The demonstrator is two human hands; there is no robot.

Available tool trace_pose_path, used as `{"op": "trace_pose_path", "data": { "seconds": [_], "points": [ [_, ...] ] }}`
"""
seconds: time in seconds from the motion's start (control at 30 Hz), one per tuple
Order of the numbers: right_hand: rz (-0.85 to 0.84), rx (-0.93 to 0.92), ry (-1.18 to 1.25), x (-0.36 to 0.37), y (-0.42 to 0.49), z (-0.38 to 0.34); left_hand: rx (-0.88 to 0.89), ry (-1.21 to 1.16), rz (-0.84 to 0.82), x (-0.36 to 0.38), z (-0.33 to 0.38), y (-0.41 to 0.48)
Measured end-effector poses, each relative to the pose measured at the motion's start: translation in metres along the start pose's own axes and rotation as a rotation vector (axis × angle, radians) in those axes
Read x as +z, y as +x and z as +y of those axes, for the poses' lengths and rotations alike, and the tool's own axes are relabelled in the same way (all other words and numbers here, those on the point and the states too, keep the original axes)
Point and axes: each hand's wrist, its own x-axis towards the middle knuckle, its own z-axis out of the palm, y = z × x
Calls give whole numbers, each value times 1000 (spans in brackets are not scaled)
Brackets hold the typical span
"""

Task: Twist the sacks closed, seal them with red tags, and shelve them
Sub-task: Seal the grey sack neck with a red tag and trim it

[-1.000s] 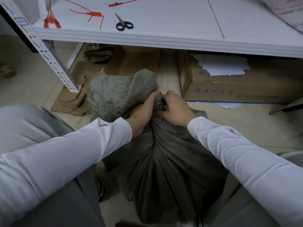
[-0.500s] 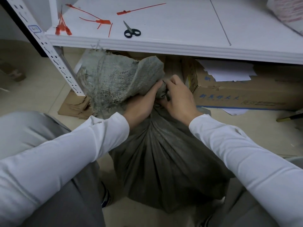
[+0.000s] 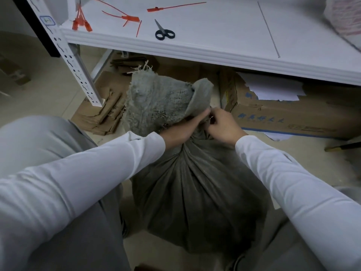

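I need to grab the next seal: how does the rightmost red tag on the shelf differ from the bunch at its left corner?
The rightmost red tag lies by itself, its tail stretched straight to the right; the bunch of red tags is several heads clustered, tails converging. The rightmost red tag sits behind the scissors; the bunch of red tags is nearer the front edge. Both are red, on the white shelf.

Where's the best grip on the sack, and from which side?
Probably the sack at its twisted neck, from above: the pleats converge there into a narrow bunch that fingers can wrap, while the body below is wide and slack. The left hand and right hand grip it there.
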Motion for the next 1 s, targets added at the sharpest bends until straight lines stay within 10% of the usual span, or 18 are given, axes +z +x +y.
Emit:
{"op": "trace_pose_path", "data": {
  "seconds": [0.33, 1.0],
  "points": [
    [-134, 97, 530, -15, 9, -10, -147, 341, -35, -19, -6, 9],
    [-203, 27, 553, -26, -1, -3, -21, 514, -341, -16, -27, 10]
  ]
}}
